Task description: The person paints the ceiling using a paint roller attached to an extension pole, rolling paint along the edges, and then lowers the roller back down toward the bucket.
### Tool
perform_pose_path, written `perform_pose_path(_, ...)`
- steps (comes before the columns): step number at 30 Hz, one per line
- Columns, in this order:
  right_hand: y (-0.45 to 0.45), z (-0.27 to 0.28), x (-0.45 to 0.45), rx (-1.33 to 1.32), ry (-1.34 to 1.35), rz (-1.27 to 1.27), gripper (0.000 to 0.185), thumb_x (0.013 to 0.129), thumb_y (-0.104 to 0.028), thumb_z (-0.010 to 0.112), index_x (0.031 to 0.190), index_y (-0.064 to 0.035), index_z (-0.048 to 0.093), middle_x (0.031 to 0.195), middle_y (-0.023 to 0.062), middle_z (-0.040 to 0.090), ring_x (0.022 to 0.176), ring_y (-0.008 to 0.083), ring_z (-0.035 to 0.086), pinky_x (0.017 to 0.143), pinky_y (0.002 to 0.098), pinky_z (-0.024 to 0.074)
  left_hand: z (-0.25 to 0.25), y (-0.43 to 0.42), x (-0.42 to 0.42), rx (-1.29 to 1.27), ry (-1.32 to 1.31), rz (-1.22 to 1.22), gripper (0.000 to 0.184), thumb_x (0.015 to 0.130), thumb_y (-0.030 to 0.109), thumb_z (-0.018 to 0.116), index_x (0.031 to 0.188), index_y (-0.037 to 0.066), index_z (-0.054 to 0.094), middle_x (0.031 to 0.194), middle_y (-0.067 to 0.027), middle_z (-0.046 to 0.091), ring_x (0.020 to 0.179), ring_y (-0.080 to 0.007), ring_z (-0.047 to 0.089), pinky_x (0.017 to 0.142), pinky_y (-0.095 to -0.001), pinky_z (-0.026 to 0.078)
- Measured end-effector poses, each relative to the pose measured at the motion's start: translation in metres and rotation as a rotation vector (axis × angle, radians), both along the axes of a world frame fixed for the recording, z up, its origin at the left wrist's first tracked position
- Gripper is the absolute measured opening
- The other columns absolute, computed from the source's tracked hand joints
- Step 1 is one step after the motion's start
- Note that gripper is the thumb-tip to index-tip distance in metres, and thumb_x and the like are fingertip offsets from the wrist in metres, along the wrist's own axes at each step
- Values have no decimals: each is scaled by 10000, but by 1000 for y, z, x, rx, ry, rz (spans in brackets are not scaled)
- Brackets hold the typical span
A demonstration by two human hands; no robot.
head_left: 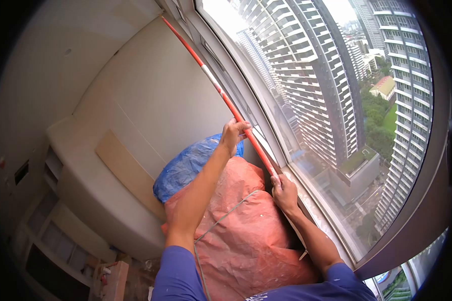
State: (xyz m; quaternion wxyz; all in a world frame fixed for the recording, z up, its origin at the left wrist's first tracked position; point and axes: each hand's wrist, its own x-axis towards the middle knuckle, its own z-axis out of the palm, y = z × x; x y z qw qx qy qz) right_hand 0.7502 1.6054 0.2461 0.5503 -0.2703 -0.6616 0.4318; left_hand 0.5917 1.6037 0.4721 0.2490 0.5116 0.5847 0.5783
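A long red pole [187, 46] with a white band partway along slants up and left to the corner by the window frame. My left hand [234, 134] is wrapped round the pole near its middle. Lower down, my right hand [285, 191] grips the pole close to its bottom end, beside the window sill. Beneath my arms lies a large bulky thing under a red-orange sheet [236, 226], with a thin cord [226, 214] across it. A blue sheet [186, 165] covers the part behind my left forearm.
A large window [306, 145] runs along the right, with tall buildings outside. A brown board [128, 173] leans at the pale wall [160, 95]. Shelving [65, 236] stands at the lower left, near a wooden piece [116, 281].
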Motion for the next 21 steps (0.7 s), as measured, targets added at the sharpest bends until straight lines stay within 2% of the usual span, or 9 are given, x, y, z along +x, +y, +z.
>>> perform_pose_path(5,13,29,-21,27,16,-17,344,982,-315,566,799,-26,608,624,221,585,608,442,588,564,532,405,28,13,-15,15,-64,53,287,821,190,656,1015,-2,567,1004,-134,577,977,-268,600,902,-398,498)
perform_pose_path(14,12,40,-21,58,-2,-50,353,987,-328,559,805,-29,609,630,231,584,619,452,593,574,538,415,36,14,-15,20,-54,80,370,809,228,654,1059,-27,557,1046,-136,571,1001,-276,595,924,-408,496)
perform_pose_path(21,-22,6,28,48,-17,-36,316,981,-292,569,802,-33,595,679,230,609,657,446,610,577,526,428,8,-31,23,-68,37,-40,422,812,249,629,1129,-12,533,1072,-131,559,1032,-252,600,936,-407,482)
